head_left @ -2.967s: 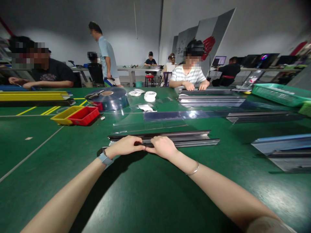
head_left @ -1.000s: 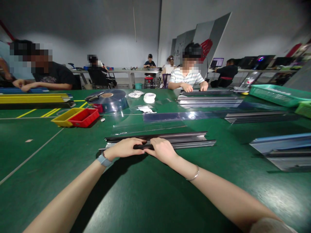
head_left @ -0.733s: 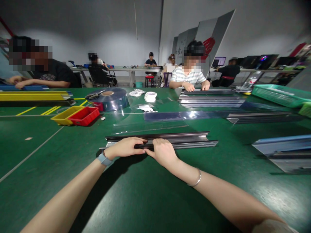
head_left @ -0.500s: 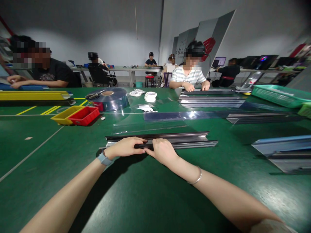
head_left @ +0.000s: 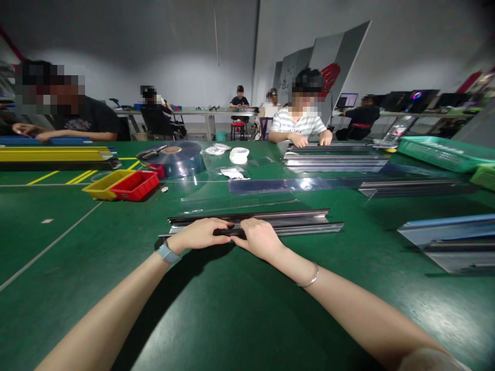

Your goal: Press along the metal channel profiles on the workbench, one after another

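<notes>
A dark channel-shaped profile strip (head_left: 305,221) with a shiny inner face lies lengthwise on the green table in front of me. My left hand (head_left: 201,233) grips its near edge left of the middle, thumb in front and fingers over the top. Close beside it, my right hand (head_left: 259,236) grips the same near edge, its thumb nearly meeting the left thumb. The fingertips of both hands are partly hidden inside the channel. Just beyond the profile lies a clear plastic strip (head_left: 240,202).
Yellow (head_left: 102,186) and red (head_left: 137,186) bins stand left, near a roll of clear film (head_left: 174,158) with scissors on it. White tape rolls (head_left: 238,155) lie behind. More profiles (head_left: 448,242) and a green basket (head_left: 436,152) are at right. A co-worker (head_left: 299,123) sits opposite.
My hands keep their hold on the profile, with hardly any shift. The view has moved slightly. At the far left, a co-worker's hands have moved a little.
</notes>
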Demonstrator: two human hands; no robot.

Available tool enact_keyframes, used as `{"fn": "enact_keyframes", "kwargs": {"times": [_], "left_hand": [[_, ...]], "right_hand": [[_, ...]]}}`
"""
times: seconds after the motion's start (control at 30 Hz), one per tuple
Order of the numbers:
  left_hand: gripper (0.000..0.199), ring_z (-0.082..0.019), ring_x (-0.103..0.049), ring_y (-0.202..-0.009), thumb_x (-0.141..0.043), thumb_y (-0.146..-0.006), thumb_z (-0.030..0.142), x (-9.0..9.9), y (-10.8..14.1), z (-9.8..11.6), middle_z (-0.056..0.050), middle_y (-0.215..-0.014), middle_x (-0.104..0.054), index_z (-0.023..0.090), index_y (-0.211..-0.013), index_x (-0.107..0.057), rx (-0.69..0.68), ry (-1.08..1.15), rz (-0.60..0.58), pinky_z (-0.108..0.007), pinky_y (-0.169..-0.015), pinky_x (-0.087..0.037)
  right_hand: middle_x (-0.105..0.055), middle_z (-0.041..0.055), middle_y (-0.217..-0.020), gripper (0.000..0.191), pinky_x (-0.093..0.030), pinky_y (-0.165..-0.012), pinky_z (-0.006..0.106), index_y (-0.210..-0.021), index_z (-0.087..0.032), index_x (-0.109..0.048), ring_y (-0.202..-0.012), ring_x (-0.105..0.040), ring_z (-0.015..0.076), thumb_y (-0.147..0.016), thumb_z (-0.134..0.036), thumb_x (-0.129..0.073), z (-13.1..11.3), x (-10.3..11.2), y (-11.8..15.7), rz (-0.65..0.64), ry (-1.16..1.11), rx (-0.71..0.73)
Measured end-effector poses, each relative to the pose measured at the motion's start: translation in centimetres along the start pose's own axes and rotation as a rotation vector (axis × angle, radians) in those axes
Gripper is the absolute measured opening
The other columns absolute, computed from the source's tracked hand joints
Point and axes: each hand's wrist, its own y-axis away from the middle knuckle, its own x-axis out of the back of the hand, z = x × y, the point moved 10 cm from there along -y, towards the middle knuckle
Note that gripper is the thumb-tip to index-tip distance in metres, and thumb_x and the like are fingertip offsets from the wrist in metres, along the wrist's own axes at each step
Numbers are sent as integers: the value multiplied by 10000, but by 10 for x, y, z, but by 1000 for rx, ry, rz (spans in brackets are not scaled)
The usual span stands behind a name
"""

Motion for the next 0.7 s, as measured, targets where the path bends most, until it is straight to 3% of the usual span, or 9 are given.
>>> {"fn": "enact_keyframes", "kwargs": {"times": [0.2,0.7], "left_hand": [[418,-163,-448,-1125,-428,-804,503,1,0,2,7,-1245,-480,267,-1135,-527,-8,25,-10,-258,-956,-313],[412,-177,-419,-1156,-427,-808,496,1,1,-1,7,-1273,-450,269,-1141,-514,11,32,1,-282,-968,-306]], "right_hand": [[-616,95,-810,430,-376,-719,282,-847,-134,-579,-803,-561,190,-817,-520,-391,2,-3,-4,-65,-22,14],[-608,87,-862,369,-385,-743,287,-926,-137,-542,-862,-553,193,-824,-467,-411,0,-2,0,-26,-90,25]]}}
